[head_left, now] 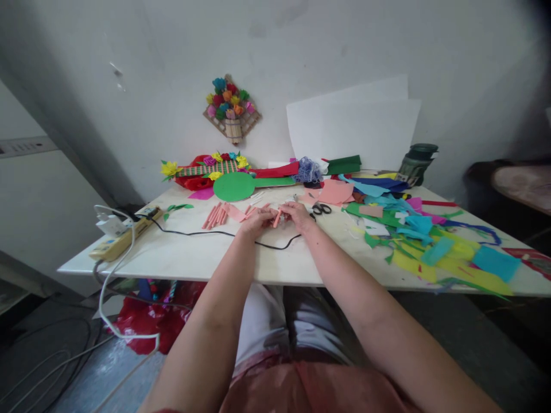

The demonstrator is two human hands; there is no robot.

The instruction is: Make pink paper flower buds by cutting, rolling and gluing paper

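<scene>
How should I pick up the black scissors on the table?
Grab the scissors by the black handle loops, coming down from above. They lie flat on the table, just right of the right hand, and the loops show clearly, so you likely stay clear of the blades.

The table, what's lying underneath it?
Under the table, red plastic bags sit on the floor, with a white cable hanging down beside them and some colourful bits behind. The person's lap and arms hide whatever lies further right.

Bare forearms; reddish top — pale trousers
</scene>
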